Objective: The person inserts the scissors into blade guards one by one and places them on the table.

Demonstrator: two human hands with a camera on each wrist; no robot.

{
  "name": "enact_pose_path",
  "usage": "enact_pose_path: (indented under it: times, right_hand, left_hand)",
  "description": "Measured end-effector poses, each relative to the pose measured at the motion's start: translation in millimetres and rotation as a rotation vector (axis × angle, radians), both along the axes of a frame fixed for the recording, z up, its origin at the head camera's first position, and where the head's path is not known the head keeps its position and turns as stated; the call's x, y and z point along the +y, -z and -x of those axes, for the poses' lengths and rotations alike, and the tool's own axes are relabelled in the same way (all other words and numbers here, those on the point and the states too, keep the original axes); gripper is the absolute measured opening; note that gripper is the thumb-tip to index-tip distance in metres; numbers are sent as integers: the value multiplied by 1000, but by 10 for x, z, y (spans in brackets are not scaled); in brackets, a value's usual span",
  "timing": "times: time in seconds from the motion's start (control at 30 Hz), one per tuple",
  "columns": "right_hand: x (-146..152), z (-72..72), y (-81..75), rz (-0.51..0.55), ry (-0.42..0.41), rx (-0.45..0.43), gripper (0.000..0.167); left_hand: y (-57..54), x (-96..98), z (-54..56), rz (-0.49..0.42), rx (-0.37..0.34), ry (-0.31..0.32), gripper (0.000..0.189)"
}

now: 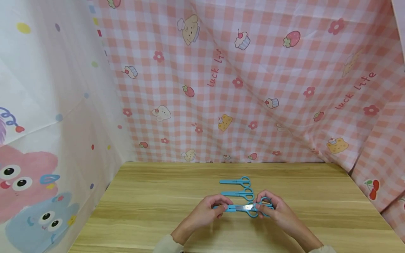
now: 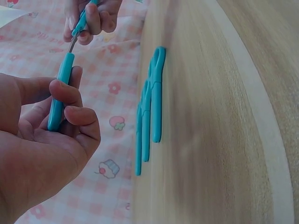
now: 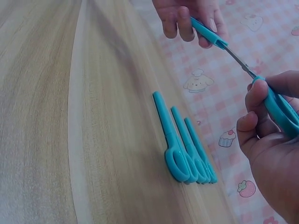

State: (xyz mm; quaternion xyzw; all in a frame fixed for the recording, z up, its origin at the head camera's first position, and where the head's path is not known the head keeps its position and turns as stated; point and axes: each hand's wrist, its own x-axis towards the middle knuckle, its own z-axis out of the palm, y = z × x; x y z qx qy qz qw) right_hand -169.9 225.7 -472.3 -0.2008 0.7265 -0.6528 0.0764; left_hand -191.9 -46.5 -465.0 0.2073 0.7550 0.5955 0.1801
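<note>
My left hand (image 1: 207, 210) pinches a blue blade cover (image 1: 231, 208) between thumb and fingers. The blue-handled scissors (image 3: 282, 112) are in my right hand (image 1: 278, 211), which grips them by the handles. Bare metal blades (image 1: 246, 207) show between the two hands, with their tips still inside the cover. Both hands hold this pair above the table. Three more covered blue scissors lie side by side below; the nearest pair (image 2: 158, 102) is partly hidden by the held scissors in the head view, while the middle pair (image 1: 232, 194) and far pair (image 1: 232, 182) show behind.
The wood-grained table (image 1: 152, 196) spreads out on both sides of the hands. A pink checked cloth (image 1: 202, 105) hangs along its back edge. At the left hangs a white cloth (image 1: 69, 105) with cartoon figures.
</note>
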Motion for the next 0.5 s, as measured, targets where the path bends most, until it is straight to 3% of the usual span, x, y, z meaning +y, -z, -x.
enact_pose_path:
  times: [0.5]
  right_hand:
    - [-38, -11, -35, -28, 25, -13, 21]
  left_hand:
    - [-23, 29, -12, -3, -7, -20, 15]
